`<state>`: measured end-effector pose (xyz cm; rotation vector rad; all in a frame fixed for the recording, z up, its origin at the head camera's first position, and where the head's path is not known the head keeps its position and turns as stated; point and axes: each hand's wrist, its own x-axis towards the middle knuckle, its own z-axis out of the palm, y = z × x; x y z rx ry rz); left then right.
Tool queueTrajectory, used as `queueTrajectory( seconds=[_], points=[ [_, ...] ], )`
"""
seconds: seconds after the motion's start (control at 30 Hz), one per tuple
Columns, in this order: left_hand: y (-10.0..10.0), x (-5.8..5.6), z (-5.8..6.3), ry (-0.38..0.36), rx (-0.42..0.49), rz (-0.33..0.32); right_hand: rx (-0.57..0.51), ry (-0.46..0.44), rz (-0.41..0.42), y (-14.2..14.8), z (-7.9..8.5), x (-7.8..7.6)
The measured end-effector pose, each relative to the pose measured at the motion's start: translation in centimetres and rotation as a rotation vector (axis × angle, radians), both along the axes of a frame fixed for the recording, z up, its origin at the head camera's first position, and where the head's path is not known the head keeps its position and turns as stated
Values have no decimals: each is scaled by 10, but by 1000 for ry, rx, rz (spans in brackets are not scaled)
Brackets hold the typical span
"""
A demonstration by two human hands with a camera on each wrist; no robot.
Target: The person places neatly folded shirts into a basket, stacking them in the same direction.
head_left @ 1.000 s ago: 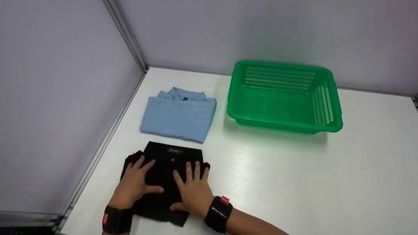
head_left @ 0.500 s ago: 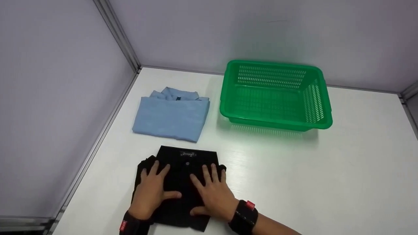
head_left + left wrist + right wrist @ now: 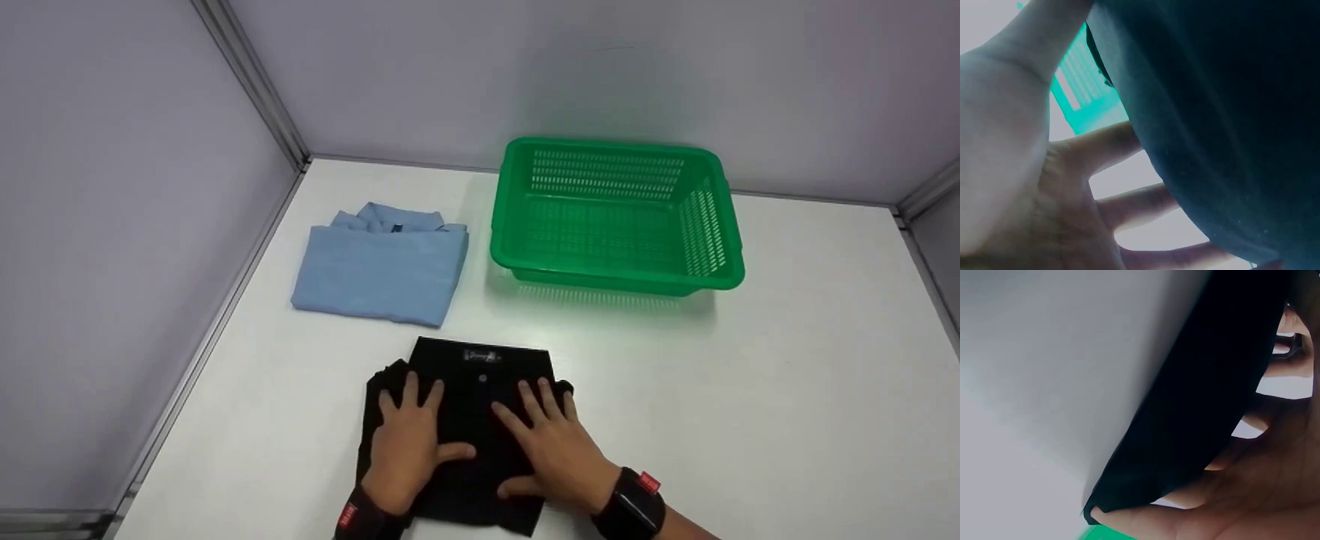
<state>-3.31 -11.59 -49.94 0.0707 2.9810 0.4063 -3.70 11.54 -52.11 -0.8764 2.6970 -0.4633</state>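
Folded black pants (image 3: 480,420) lie on the white table near its front, with a label and a button at the waistband facing the back. My left hand (image 3: 409,442) rests on their left part, fingers spread and thumb pointing inward. On the right part lies my right hand (image 3: 559,450), its fingers also spread, reaching toward the waistband. Dark cloth (image 3: 1213,112) fills the right of the left wrist view, the fingers reaching to its edge. In the right wrist view the black fabric (image 3: 1196,399) slants between the table and the palm.
A folded light blue shirt (image 3: 379,274), collar toward the back, lies behind and left of the pants. Behind and to the right stands a green plastic basket (image 3: 615,276) with nothing in it. Pale wall panels (image 3: 135,225) border the table at the left and back.
Both hands have slid the black pants to the right across the table, fingers still spread on them. The shirt and basket appear farther left as the head view shifts.
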Motion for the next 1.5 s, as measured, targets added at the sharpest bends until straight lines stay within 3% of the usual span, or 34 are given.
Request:
queueTrajectory(
  seconds=[0.47, 0.7, 0.87, 1.13, 1.4, 1.5],
  points=[
    [68, -22, -4, 0, -34, -46, -21, 33, -106, 63, -2, -3],
    [100, -33, -4, 62, -100, -114, -6, -12, -192, 95, 3, -5],
    [117, -43, -2, 56, -86, -163, 16, -10, -228, 114, 6, -9],
    [106, -55, 3, 61, -139, -365, 0, 5, -214, 130, 7, -25],
    [103, -62, 1, 51, -180, -429, 8, -1, -177, 139, 13, -37],
    [92, -66, 7, 36, -119, -479, -33, -9, -199, 143, 16, -31]
  ],
)
